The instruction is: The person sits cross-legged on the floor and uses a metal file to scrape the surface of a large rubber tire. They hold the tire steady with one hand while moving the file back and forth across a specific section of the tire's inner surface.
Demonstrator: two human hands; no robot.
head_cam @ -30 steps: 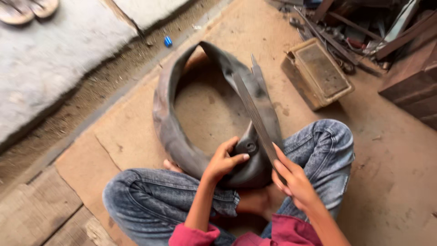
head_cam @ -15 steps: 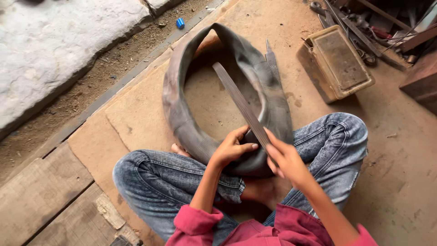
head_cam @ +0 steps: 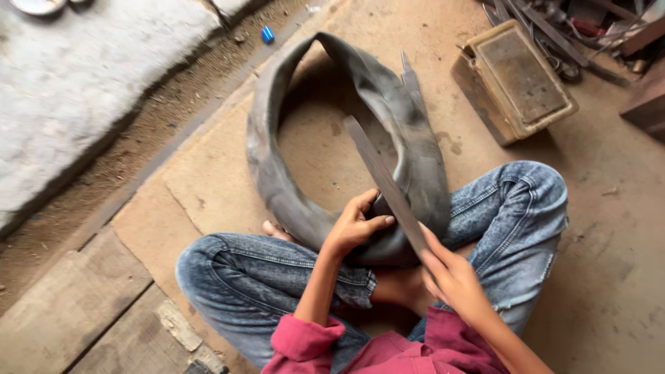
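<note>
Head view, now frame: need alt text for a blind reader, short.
A person sitting cross-legged on a cardboard sheet grips a floppy grey rubber inner tube with the left hand, while the right hand holds a long flat metal strip laid across it. A rusty metal box sits beyond the right knee.

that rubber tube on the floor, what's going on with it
A person sits cross-legged on a board floor with a big grey rubber tube looped in front of them, its near end resting in their lap. The left hand grips the tube there, and the right hand holds a long flat strip laid over it. A worn box sits off to the right.
</note>
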